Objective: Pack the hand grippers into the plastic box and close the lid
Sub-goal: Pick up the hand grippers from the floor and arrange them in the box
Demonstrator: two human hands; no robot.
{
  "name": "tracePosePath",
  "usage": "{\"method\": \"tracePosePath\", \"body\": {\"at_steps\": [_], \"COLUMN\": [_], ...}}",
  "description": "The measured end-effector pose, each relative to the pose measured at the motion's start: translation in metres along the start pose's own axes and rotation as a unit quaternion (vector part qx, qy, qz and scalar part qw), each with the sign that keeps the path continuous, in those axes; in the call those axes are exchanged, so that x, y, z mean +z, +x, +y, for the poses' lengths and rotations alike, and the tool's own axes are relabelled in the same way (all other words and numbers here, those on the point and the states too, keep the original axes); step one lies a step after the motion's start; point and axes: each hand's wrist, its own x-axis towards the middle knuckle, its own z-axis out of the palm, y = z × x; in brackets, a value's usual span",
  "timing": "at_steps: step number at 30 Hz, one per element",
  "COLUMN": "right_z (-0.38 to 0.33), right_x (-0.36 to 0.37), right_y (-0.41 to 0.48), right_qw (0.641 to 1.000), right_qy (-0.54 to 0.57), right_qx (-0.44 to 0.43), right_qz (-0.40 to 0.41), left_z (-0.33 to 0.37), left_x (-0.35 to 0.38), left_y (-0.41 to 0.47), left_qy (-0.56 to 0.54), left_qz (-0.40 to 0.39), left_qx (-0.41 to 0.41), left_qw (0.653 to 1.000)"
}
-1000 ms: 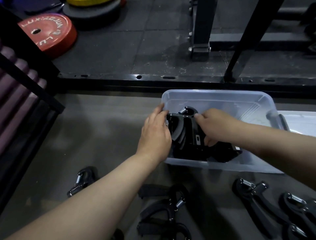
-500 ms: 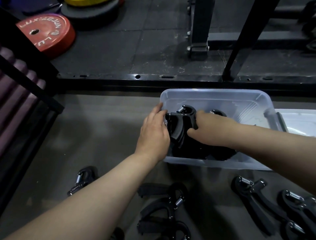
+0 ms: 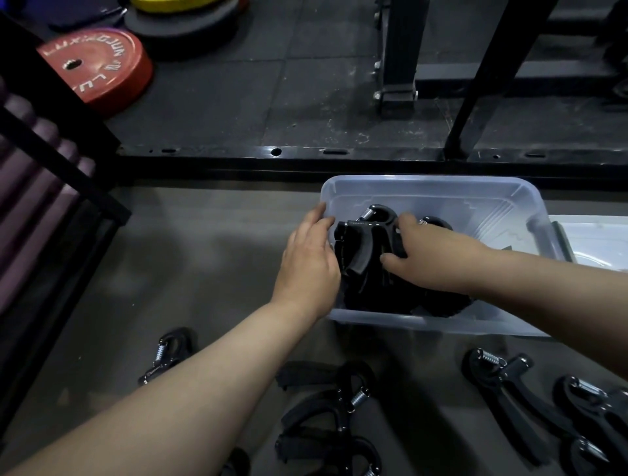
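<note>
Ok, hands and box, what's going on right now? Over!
Left hand and right hand both on the hand grippers stacked inside the plastic box. More grippers on the floor. Lid off, beside box.

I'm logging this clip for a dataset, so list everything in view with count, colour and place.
plastic box: one, clear, on the floor at centre, open.
hand grippers in box: several, black, left half; exact count unclear.
hand grippers on floor: at least five, black, nearest the camera.
lid: one, clear, right of the box.
weight plate: one, red, upper left.
yellow plate: one, top edge.
rack frame: black, beyond the box.
left hand: at the box's left wall.
right hand: on the boxed grippers.
</note>
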Motion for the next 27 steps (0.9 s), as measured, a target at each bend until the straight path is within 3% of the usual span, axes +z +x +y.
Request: {"method": "tracePosePath", "body": {"at_steps": [7,11,14,20,27], "right_z": [0.003,0.003,0.001,-0.014,-0.013], "right_x": [0.003,0.005,0.014,0.040,0.038], "right_y": [0.002,0.007,0.019,0.023,0.025], "right_qw": [0.999,0.996,0.991,0.998,0.998], "right_qy": [-0.037,-0.018,-0.016,0.000,-0.021], "right_qx": [0.000,0.018,-0.034,-0.063,-0.055], "right_qz": [0.014,0.085,0.125,0.009,0.014], "left_z": [0.000,0.001,0.001,-0.001,-0.003], "left_x": [-0.001,-0.001,0.000,0.000,-0.001], "left_y": [0.000,-0.001,0.000,0.001,0.000], "left_qy": [-0.002,-0.003,-0.004,-0.002,-0.013], "left_qz": [-0.002,0.001,0.003,0.002,-0.001], "left_qx": [-0.004,-0.006,-0.003,0.002,0.008], "left_qw": [1.000,1.000,1.000,1.000,1.000]}}
